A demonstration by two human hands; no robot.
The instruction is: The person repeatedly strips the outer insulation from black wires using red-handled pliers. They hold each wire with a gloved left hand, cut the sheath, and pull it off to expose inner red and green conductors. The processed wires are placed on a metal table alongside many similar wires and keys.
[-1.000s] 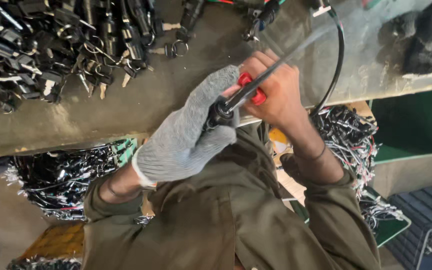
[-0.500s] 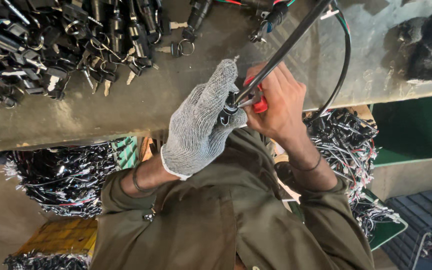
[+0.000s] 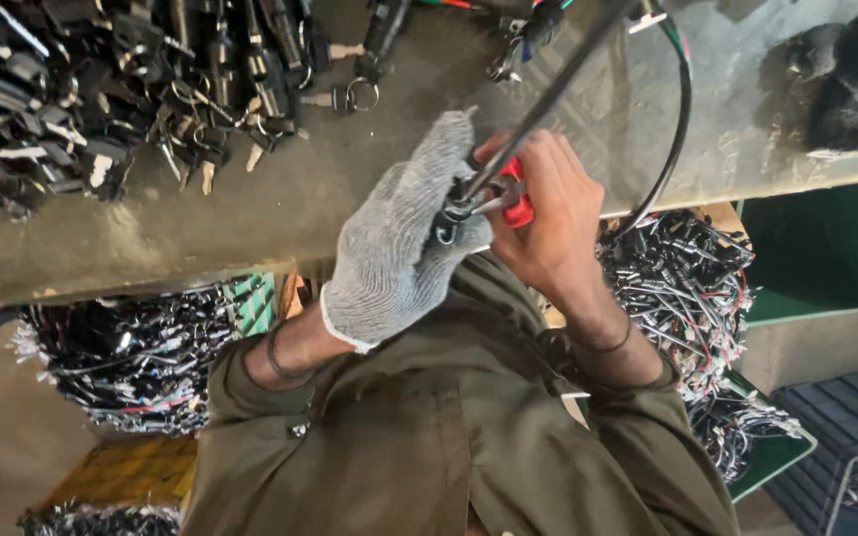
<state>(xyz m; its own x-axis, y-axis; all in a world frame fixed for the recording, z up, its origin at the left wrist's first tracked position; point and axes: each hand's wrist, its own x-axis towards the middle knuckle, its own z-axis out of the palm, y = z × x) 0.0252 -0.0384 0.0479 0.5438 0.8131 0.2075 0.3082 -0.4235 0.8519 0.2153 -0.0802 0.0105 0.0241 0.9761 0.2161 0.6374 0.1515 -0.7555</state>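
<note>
Up close, gloved left hand (image 3: 399, 253) and bare right hand (image 3: 548, 213) clamp red-handled pliers (image 3: 516, 199) on black cable (image 3: 558, 89).

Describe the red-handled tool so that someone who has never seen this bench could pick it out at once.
Start at the grey bench across the top, then find the two hands meeting at its near edge. The tool sits in the bare right hand, beside the gloved left hand, at the end of a black cable. Only its handles are bright red.
</note>
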